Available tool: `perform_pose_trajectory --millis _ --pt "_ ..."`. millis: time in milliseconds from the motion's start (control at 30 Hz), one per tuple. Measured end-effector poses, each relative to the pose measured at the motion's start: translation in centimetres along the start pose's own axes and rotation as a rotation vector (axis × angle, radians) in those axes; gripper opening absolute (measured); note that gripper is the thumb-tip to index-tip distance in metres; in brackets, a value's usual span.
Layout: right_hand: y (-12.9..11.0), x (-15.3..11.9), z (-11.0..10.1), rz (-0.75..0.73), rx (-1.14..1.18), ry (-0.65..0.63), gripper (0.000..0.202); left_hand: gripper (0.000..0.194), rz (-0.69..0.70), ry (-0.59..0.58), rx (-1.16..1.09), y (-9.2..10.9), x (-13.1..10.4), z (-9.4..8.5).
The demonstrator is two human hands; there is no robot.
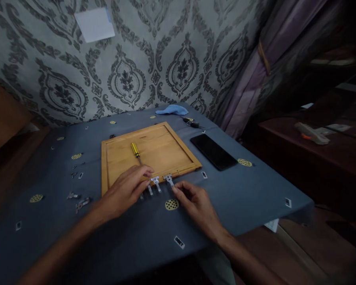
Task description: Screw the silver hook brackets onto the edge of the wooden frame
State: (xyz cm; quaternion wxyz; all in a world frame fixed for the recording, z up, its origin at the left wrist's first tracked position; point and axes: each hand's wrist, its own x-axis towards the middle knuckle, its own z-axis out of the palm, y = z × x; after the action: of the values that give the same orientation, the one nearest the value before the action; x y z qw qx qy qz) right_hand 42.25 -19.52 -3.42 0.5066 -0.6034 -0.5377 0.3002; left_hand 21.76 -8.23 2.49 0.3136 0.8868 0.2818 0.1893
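A framed wooden cabinet door panel (154, 146) lies on the table. Along its near edge sit several metal cabinet hinges (156, 183), side by side. My right hand (197, 202) pinches the arm of the rightmost hinge (169, 180) between thumb and fingers; that hinge's plate rests at the door's edge. My left hand (127, 188) lies over the near left part of the door, its fingers slightly bent and apart, the tips beside the other hinges. A screwdriver (135, 150) with a yellow and black handle rests on the panel, its tip end near my left fingers.
Two more hinges (82, 204) and a few small screws (74, 174) lie to the left on the blue patterned cloth (249, 198). A black phone (213, 151) is right of the door. Behind are a dark cable-like item (191, 122) and a blue cloth (172, 109), near the wall.
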Motion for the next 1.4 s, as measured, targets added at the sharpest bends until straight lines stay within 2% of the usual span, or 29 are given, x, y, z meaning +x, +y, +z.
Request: perform_pose_trajectory --millis 267,500,967,1167,1400 --pt "0.0 0.7 -0.2 0.011 -0.037 -0.066 0.028 0.023 0.027 -0.064 0.073 0.3 1.7 0.7" --pt "-0.4 1.1 -0.2 0.015 -0.049 -0.101 0.027 0.025 -0.044 -0.099 0.086 0.9 2.0 0.8" --pt "-0.4 1.4 -0.3 0.008 -0.05 -0.134 0.025 0.024 -0.08 -0.226 0.069 1.7 2.9 1.1" --pt "0.0 1.5 -0.4 0.003 -0.034 -0.153 0.025 0.043 -0.156 -0.277 0.138 2.4 3.1 1.7" --pt "0.6 1.6 -0.3 0.023 -0.019 -0.175 0.026 0.052 -0.127 -0.192 0.264 3.0 2.7 2.8"
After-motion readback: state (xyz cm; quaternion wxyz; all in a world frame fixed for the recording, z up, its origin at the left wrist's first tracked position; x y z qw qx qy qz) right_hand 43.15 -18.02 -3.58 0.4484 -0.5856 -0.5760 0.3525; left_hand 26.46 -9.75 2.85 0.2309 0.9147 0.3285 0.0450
